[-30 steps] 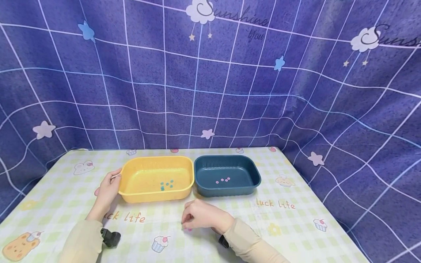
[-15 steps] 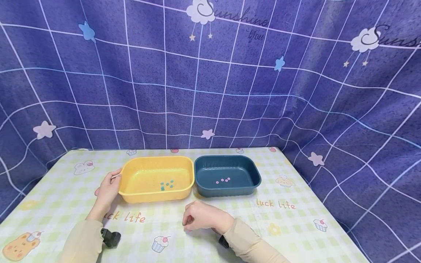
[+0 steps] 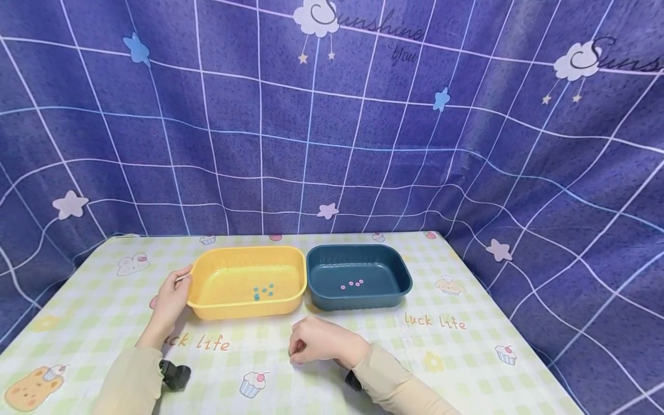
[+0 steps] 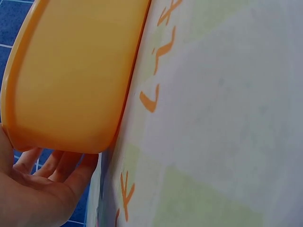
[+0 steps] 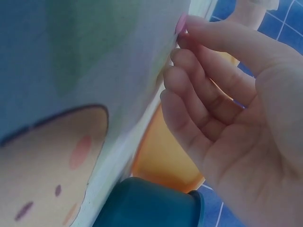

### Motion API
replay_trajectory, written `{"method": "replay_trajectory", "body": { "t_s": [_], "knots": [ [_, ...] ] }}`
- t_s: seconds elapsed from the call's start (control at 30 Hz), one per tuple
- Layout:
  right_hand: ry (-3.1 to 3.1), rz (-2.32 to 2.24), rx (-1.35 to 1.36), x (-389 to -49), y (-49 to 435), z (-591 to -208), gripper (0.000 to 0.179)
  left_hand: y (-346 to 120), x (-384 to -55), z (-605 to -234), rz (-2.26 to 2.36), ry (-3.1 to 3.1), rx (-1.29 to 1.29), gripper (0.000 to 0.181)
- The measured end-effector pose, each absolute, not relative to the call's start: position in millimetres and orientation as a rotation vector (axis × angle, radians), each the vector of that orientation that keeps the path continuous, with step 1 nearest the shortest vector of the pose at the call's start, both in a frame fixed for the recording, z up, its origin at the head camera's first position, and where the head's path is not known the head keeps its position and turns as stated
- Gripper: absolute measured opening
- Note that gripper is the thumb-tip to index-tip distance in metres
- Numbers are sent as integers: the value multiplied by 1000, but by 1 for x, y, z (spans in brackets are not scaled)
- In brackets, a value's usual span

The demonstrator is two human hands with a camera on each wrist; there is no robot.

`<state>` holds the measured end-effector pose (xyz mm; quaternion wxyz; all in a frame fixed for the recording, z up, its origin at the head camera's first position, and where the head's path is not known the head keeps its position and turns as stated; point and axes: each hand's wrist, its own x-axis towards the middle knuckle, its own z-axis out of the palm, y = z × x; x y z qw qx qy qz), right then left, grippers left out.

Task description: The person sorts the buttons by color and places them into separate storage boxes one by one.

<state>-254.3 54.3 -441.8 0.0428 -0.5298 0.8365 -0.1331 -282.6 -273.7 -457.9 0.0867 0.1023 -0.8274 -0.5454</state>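
Note:
My left hand [image 3: 171, 297] touches the outer left end of the yellow bin [image 3: 246, 310], its fingers [image 4: 66, 168] lightly bent against the wall. Several small teal buttons [image 3: 264, 290] lie inside that bin. My right hand [image 3: 321, 339] is low at the tablecloth in front of the bins. In the right wrist view, its thumb and index finger pinch a small pink button [image 5: 181, 23] at the cloth; the other fingers are loosely bent. From the head view the hand mostly hides this button. Several pink buttons [image 3: 351, 283] lie in the dark teal bin [image 3: 358, 302].
Both bins stand side by side toward the back of the table, on a checked tablecloth [image 3: 467, 369] with printed pictures and words. A purple-blue curtain [image 3: 332, 127] with a grid pattern hangs behind the table and along its right side.
A pink button showed under my right fingertips a second ago; the fingers have since closed over it and shifted very slightly right. The left hand and both bins stay put.

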Motion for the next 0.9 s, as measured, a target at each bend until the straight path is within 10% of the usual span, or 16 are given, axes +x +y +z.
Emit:
{"method": "replay_trajectory", "body": {
  "t_s": [0.9],
  "knots": [
    [2666,-583,-1567,-266,64,-414,6,-275,-283,-458,-1661,-2441,288,53]
  ]
}}
